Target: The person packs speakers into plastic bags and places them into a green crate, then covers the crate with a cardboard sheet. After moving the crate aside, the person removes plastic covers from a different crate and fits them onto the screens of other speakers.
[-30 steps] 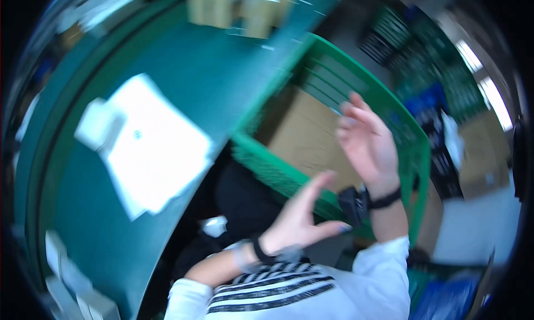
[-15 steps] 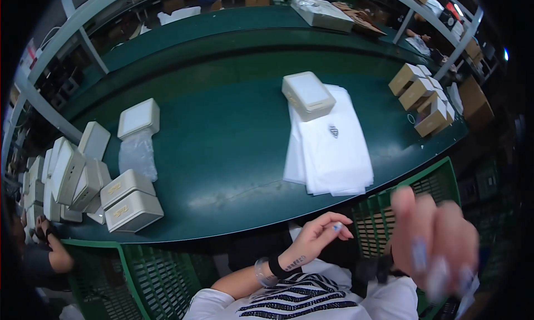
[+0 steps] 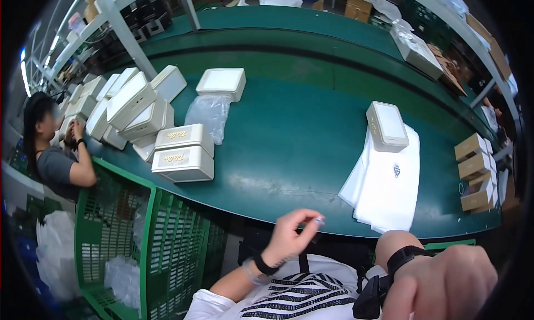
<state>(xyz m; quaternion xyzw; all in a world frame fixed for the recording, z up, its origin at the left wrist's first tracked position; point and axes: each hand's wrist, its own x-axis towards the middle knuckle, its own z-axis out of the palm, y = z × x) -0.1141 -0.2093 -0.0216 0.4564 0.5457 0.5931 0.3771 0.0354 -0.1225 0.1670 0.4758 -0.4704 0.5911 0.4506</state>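
Note:
My left hand [image 3: 292,235] hovers at the table's near edge, its fingers loosely bent with a gap between forefinger and thumb. I see nothing held in it. Close to the camera at the lower right is my right hand [image 3: 445,281], back of the hand and knuckles showing; its fingertips are hidden. A stack of white sheet-like bags [image 3: 384,192] lies beyond the hands. On its far end rests a cream box [image 3: 387,126]. To the left, two stacked cream boxes [image 3: 183,163] with gold lettering stand by a clear plastic bag [image 3: 207,118], with another cream box [image 3: 221,84] behind it.
Cream cases [image 3: 133,103] are heaped at the left, where a co-worker [image 3: 64,153] has hands close to them. A green crate [image 3: 147,247] holding clear plastic stands below the table [image 3: 278,153]. Small brown cartons [image 3: 475,170] sit at the far right.
My view has swung left, so the table's contents appear further right and the co-worker is now visible. My right hand has dropped, its knuckles now facing up; the left stays at the edge.

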